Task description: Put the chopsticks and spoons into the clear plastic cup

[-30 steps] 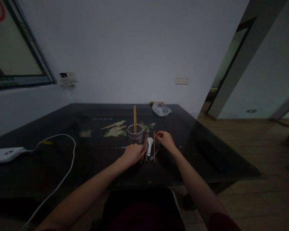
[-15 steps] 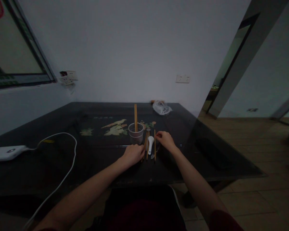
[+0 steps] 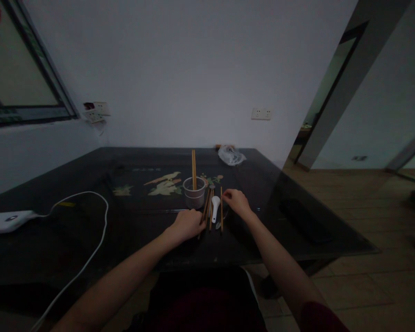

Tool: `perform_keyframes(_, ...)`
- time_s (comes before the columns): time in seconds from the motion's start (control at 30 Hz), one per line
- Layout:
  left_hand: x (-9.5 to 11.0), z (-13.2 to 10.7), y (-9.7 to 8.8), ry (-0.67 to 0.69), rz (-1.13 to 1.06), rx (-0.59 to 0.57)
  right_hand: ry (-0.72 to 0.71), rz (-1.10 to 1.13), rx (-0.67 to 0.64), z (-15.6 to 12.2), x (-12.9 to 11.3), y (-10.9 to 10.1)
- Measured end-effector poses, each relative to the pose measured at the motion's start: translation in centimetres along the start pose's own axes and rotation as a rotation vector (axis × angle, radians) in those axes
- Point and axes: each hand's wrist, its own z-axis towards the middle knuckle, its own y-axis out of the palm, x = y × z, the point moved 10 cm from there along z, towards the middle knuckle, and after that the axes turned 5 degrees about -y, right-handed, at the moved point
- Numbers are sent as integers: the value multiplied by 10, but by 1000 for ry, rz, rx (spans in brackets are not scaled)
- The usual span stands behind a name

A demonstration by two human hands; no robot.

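Note:
My left hand (image 3: pixel 189 223) is closed round the lower part of some slanting wooden chopsticks (image 3: pixel 206 206), whose tips poke out below the fingers. To the right, the pinched fingertips of my right hand (image 3: pixel 237 203) are at the upper part of an upright-lying wooden chopstick (image 3: pixel 221 213). Between the hands lies a white soup spoon (image 3: pixel 215 208), its handle towards me. Metal spoons, one with its bowl (image 3: pixel 218 226) near me, lie partly hidden among the chopsticks. Just beyond my left hand stands a clear plastic cup (image 3: pixel 194 196) with a pair of chopsticks (image 3: pixel 194 166) upright in it.
The dark glossy table (image 3: pixel 145 249) carries a bird-and-flower picture (image 3: pixel 166 184). A crumpled clear plastic bag (image 3: pixel 231 156) lies at the back. On the left is a white device (image 3: pixel 8 221) with a white cable (image 3: pixel 105 221); a dark flat object (image 3: pixel 307 221) lies on the right.
The chopsticks at my left hand now slant more, their near ends shifted slightly left with the hand. My right hand stays almost in place by its chopstick.

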Motion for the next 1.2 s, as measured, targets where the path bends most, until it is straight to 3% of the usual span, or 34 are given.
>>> perform_keyframes(0.37, -1, 0, 0, 5, 9, -5, -107, -239, 23, -4, -15, 0)
perform_keyframes(0.9, -1, -16, -21, 5, 21, -21, 5, -325, -15, 0, -10, 9)
perform_keyframes(1.2, 7, -15, -35, 27, -30, 52, 27, -335, -40, 2, -11, 12)
